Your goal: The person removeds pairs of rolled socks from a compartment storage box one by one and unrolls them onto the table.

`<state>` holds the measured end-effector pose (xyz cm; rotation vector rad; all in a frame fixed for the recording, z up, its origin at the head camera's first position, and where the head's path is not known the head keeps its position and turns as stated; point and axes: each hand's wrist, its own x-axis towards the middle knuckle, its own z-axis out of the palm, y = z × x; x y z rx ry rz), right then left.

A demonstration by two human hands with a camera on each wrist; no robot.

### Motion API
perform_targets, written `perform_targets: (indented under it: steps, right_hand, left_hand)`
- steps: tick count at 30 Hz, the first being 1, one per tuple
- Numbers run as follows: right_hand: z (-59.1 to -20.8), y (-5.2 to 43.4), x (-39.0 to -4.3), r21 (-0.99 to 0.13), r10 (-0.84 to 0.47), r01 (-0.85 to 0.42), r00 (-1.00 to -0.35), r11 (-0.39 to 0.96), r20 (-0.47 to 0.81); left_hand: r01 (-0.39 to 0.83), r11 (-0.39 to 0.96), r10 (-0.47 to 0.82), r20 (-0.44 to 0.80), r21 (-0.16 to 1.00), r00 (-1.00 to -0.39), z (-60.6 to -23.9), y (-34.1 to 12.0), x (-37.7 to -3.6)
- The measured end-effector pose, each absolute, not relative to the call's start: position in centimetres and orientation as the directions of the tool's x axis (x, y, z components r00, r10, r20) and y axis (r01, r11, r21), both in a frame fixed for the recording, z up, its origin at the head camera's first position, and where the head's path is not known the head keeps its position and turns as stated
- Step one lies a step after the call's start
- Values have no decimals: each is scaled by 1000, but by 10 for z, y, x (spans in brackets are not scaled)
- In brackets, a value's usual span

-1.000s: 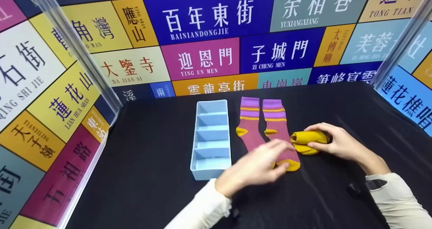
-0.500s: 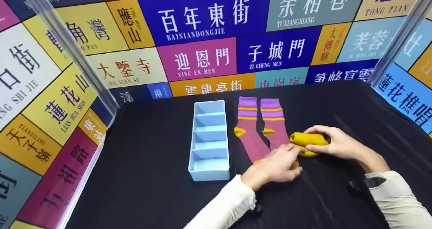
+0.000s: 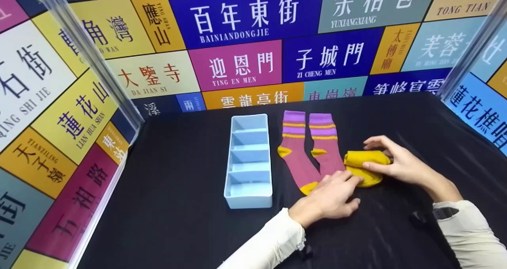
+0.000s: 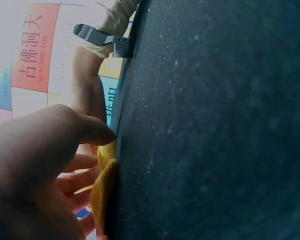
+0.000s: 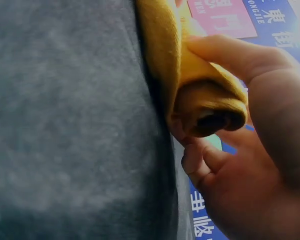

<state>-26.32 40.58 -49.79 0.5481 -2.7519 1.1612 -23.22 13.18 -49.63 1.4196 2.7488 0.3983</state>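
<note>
A yellow sock (image 3: 367, 159), partly rolled up, lies on the black cloth; its coiled end (image 5: 212, 112) shows in the right wrist view. My right hand (image 3: 406, 164) holds the roll, thumb on the near side and fingers around the far side. My left hand (image 3: 330, 195) rests its fingertips on the sock's flat left part, thumb apart from it; the left wrist view shows the sock's edge (image 4: 105, 187) beside those fingers. Two pink socks with purple and yellow stripes, a left one (image 3: 296, 152) and a right one (image 3: 326, 142), lie flat; my left hand covers the right one's toe.
A light blue box (image 3: 248, 201) with several compartments in a row stands left of the pink socks. Black cloth (image 3: 178, 189) covers the table. Behind it rises a wall of colourful signs (image 3: 241, 69), with clear upright panel edges at both sides.
My left hand has moved right, from over the pink socks onto the yellow sock. My right hand stays at the roll, its index finger now lifted slightly, and the roll has turned a little.
</note>
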Motion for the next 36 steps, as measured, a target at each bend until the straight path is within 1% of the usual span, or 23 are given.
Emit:
perform_targets:
  steps: [5, 9, 12, 16, 19, 25, 30, 36]
  right_hand:
    - [-498, 405, -264, -623, -245, -385, -921, 681, 302]
    - [-498, 403, -265, -532, -227, -429, -886, 730, 404]
    - [-497, 401, -267, -469, -222, -463, -848, 752, 481]
    - [-498, 399, -270, -428, -245, -500, -816, 753, 523]
    - [-499, 399, -269, -416, -264, -514, -810, 750, 524]
    - [-498, 398, -266, -430, -266, -482, -841, 763, 471]
    - [-497, 392, -269, -369, -285, -477, -837, 798, 467]
    - [-495, 388, -275, -345, -274, -436, -861, 831, 428]
  left_hand:
    - [803, 546, 813, 80, 238, -576, -497, 134, -231]
    - [800, 552, 811, 69, 234, -580, -498, 135, -230]
    - [801, 550, 812, 72, 238, -579, -499, 136, -230]
    - [802, 541, 814, 81, 253, -575, -500, 135, -230]
    - [803, 535, 817, 81, 264, -571, -501, 134, -229]
    - [806, 528, 818, 93, 267, -567, -502, 133, -228]
    - [803, 539, 810, 104, 254, -577, -502, 132, -226]
    - [802, 542, 810, 96, 249, -578, -503, 133, -227]
